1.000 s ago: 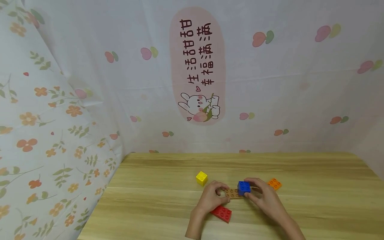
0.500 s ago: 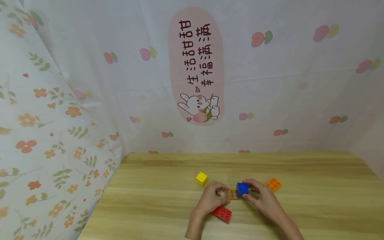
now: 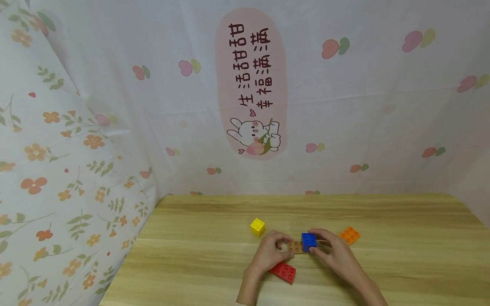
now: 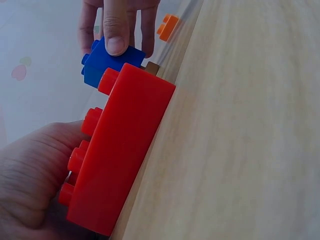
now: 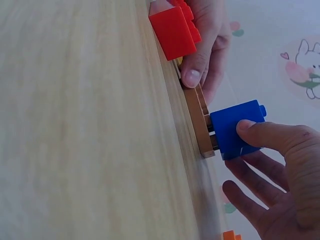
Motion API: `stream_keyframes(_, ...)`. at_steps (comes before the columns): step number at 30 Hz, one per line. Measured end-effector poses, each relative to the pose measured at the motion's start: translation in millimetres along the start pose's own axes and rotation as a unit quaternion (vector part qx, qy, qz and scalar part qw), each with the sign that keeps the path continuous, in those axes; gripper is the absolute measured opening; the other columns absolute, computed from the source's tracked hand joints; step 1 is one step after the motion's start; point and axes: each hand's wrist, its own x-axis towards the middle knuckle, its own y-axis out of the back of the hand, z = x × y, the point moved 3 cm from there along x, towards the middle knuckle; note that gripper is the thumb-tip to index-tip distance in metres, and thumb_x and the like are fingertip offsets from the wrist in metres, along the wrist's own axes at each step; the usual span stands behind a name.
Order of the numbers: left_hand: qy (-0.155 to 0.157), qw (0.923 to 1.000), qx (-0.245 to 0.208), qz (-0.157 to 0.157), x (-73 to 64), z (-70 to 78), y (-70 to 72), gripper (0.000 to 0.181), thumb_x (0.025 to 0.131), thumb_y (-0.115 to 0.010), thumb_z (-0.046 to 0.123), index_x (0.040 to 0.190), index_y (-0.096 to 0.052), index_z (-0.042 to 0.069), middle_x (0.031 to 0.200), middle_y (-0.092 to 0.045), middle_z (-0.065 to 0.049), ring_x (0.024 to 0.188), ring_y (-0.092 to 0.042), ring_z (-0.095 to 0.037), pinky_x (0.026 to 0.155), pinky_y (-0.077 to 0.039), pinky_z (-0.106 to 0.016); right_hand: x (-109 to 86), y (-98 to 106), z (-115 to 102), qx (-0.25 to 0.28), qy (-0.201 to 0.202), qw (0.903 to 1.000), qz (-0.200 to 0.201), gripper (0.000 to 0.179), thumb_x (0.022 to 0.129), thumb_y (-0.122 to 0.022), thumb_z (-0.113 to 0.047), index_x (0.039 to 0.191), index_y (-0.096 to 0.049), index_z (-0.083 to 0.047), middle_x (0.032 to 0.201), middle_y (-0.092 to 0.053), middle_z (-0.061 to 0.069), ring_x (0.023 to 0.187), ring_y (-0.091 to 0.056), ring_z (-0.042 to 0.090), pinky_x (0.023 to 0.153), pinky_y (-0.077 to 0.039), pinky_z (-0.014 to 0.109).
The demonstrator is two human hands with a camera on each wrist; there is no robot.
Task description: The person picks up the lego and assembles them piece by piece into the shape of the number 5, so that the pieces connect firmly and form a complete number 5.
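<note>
In the head view my left hand (image 3: pixel 268 251) holds a flat brown toy building brick (image 3: pixel 294 247) at its left end, thumb in front and fingers behind. My right hand (image 3: pixel 337 251) pinches a square blue brick (image 3: pixel 309 242) over the brown brick's right end. From the right wrist, the blue brick (image 5: pixel 234 129) appears right at the brown brick's studs, some of which show in a narrow gap beneath it. Near my left wrist lies a red brick (image 3: pixel 284 273), partly covered by that hand; it fills much of the left wrist view.
A yellow brick (image 3: pixel 257 227) stands on the wooden table (image 3: pixel 183 250), beyond my left hand. To the right, behind my right hand, lies a flat orange brick (image 3: pixel 350 235). A printed cloth (image 3: pixel 329 106) hangs along the table's back edge.
My right hand has brought the blue brick slightly left and down onto the brown brick's studs, then held nearly motionless. The left hand keeps its place.
</note>
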Motion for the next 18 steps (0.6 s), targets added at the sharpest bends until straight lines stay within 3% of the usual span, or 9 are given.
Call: stream_keyframes(18,0.002,1.0,-0.002,-0.002,0.7,0.0,-0.5,0.031,0.071,-0.079,0.008,0.101,-0.069,0.01,0.088,-0.055,0.006,0.071,-0.046,-0.005,0.064,-0.04,-0.019,-1.1,-2.1,-2.9,-0.007,0.022,0.9997,0.003,0.041,0.075,-0.074,0.002,0.113,-0.063,-0.005,0.107,-0.064,0.008,0.093,-0.062,0.026,0.076,-0.052,0.037)
